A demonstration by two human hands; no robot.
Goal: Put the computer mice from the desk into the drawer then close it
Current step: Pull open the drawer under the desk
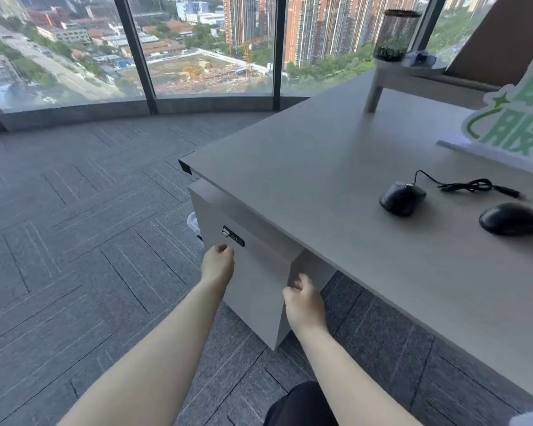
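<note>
Two black computer mice lie on the grey desk point(320, 167): one mouse point(402, 198) with a coiled cable point(468, 186) behind it, and a second mouse point(513, 219) at the right edge of view. Under the desk's left corner stands the drawer cabinet point(253, 272) with a black lock panel point(233, 236); its front looks flush and shut. My left hand point(217, 264) is just below the lock panel, fingers curled against the front. My right hand point(303, 304) is curled around the cabinet's right front edge.
A small raised shelf point(413, 78) at the desk's far side carries a black mesh cup point(396, 35). A white and green sign point(511, 118) stands at the right. Grey carpet floor lies to the left, with floor-to-ceiling windows beyond. A white bin point(194, 222) peeks from behind the cabinet.
</note>
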